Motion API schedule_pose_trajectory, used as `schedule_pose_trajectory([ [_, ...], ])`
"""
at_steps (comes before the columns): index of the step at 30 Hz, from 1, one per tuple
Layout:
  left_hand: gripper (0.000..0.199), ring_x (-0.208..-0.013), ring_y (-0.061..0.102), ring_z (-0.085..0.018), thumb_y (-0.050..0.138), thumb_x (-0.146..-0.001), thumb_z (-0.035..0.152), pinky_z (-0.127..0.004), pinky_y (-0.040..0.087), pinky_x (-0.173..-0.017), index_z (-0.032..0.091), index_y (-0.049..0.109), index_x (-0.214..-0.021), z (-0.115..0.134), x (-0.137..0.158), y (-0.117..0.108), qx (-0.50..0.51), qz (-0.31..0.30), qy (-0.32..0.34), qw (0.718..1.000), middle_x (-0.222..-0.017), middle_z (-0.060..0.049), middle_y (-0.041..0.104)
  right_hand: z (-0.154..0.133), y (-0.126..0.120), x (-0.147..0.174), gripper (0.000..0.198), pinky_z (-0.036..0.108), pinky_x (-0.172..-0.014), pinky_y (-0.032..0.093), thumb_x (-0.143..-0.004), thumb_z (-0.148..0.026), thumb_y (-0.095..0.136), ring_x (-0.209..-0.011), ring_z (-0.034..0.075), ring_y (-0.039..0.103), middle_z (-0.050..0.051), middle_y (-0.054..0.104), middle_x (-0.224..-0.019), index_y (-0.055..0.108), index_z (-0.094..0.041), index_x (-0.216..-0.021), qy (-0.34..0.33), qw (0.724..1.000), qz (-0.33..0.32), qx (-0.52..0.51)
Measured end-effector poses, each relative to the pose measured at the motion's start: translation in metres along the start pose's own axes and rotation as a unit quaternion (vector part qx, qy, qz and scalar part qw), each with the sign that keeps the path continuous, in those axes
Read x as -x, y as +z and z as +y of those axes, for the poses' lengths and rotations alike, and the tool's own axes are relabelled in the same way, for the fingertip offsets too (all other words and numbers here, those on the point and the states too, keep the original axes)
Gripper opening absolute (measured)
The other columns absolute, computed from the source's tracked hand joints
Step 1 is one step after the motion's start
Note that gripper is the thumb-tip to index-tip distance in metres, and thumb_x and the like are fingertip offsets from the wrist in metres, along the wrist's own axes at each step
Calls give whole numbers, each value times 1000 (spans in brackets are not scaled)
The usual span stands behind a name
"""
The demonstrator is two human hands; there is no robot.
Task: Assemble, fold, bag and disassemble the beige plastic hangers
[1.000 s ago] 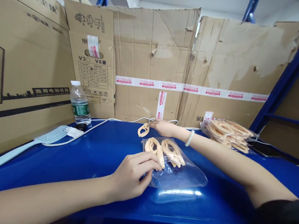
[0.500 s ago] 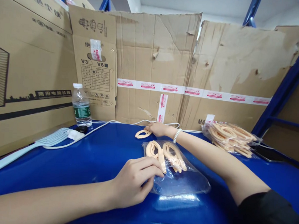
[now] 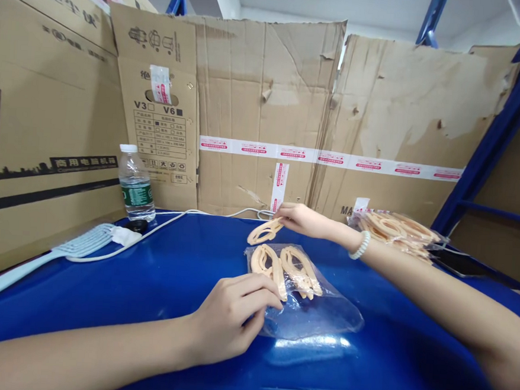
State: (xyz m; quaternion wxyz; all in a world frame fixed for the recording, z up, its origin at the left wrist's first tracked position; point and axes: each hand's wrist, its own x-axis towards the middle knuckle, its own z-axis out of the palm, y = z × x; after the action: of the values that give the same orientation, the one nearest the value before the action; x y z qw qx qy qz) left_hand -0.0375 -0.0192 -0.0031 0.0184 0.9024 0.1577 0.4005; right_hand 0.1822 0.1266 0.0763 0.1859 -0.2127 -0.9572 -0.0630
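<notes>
On the blue tabletop (image 3: 181, 308), a clear plastic bag (image 3: 322, 321) lies flat with two groups of beige folding hangers (image 3: 269, 267) inside, side by side. My left hand (image 3: 236, 318) pinches the bag's left edge, fingertips beside the lower end of the hangers. Beyond the bag, my right hand (image 3: 300, 218) grips one end of a loose beige folding hanger (image 3: 261, 233), an oval looped piece, raised slightly off the surface. Part of that hanger is hidden by my right fingers.
Packed beige hangers (image 3: 395, 228) in clear plastic sit at the right, with a dark phone (image 3: 457, 263) alongside. At left are a water bottle (image 3: 136, 189), a pale blue brush (image 3: 83, 242) and a white cable (image 3: 173, 220). Cardboard panels (image 3: 267, 88) stand along the back.
My right hand has lifted the loose hanger from the table and brought it slightly right and nearer the bag. My left hand stays on the bag. The view has shifted slightly.
</notes>
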Motion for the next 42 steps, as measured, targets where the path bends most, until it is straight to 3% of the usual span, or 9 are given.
schedule_pose_trajectory([
  [5, 28, -86, 64, -16, 47, -83, 0, -28, 53, -76, 16, 62, -99, 0, 0, 0, 0, -1, -5, 1000, -97, -6, 68, -19, -28, 30, 14, 28, -63, 50, -94, -23, 55, -68, 16, 59, 5, 64, -81, 63, -13, -97, 56, 988, 136, -44],
  [9, 29, -88, 65, -16, 48, -83, -1, -28, 53, -78, 17, 62, -101, 0, 1, 0, 4, -1, -10, 1000, -98, -6, 68, -55, -50, 55, 19, 29, -69, 54, -88, -32, 66, -77, 17, 65, 5, 69, -88, 65, -16, -98, 133, 940, 276, -154],
  [12, 29, -90, 65, -16, 48, -83, 0, -28, 54, -80, 17, 62, -102, 0, 1, 0, 11, -1, -14, 1000, -99, -6, 68, -92, -67, 76, 14, 27, -68, 55, -87, -27, 68, -76, 16, 65, 2, 68, -86, 66, -20, -99, 136, 924, 316, -164],
  [17, 29, -93, 64, -16, 48, -84, 0, -29, 54, -81, 17, 62, -103, 2, 0, -1, 17, 15, -29, 999, -100, -7, 66, -146, -79, 110, 11, 28, -64, 53, -89, -20, 62, -77, 17, 64, 0, 68, -84, 64, -27, -98, 72, 966, 248, -27],
  [21, 30, -94, 64, -17, 47, -85, 1, -28, 56, -79, 17, 61, -107, 4, -1, -1, 15, 32, -40, 999, -103, -9, 64, -169, -62, 123, 17, 28, -57, 55, -95, -19, 52, -71, 18, 64, 5, 67, -85, 61, -26, -108, 41, 988, 150, 16],
  [23, 32, -91, 63, -16, 47, -85, 1, -27, 56, -74, 17, 60, -109, 3, -1, 0, 12, 41, -44, 998, -105, -10, 63, -172, -49, 122, 23, 30, -55, 54, -97, -16, 45, -68, 19, 63, 7, 67, -84, 61, -24, -112, 8, 990, 136, 42],
  [27, 35, -90, 63, -15, 47, -85, 0, -23, 55, -70, 18, 59, -113, 2, -2, 1, 16, 43, -46, 998, -108, -9, 62, -169, -26, 110, 33, 35, -53, 49, -98, -12, 35, -61, 20, 55, 9, 64, -77, 67, -19, -98, -59, 982, 118, 133],
  [33, 34, -100, 62, -16, 47, -86, 0, -28, 54, -85, 17, 58, -112, 1, -1, 1, 9, 41, -41, 998, -108, -9, 62, -154, -9, 93, 41, 33, -54, 44, -97, -8, 32, -61, 20, 48, 8, 56, -71, 66, -15, -75, -67, 965, 82, 240],
  [42, 31, -95, 62, -15, 46, -87, -1, -27, 54, -82, 17, 59, -108, 3, -2, 0, 14, 22, -38, 999, -105, -8, 62, -135, 9, 97, 33, 34, -53, 36, -93, -4, 38, -66, 22, 54, 8, 55, -69, 69, -9, -81, -71, 927, 93, 355],
])
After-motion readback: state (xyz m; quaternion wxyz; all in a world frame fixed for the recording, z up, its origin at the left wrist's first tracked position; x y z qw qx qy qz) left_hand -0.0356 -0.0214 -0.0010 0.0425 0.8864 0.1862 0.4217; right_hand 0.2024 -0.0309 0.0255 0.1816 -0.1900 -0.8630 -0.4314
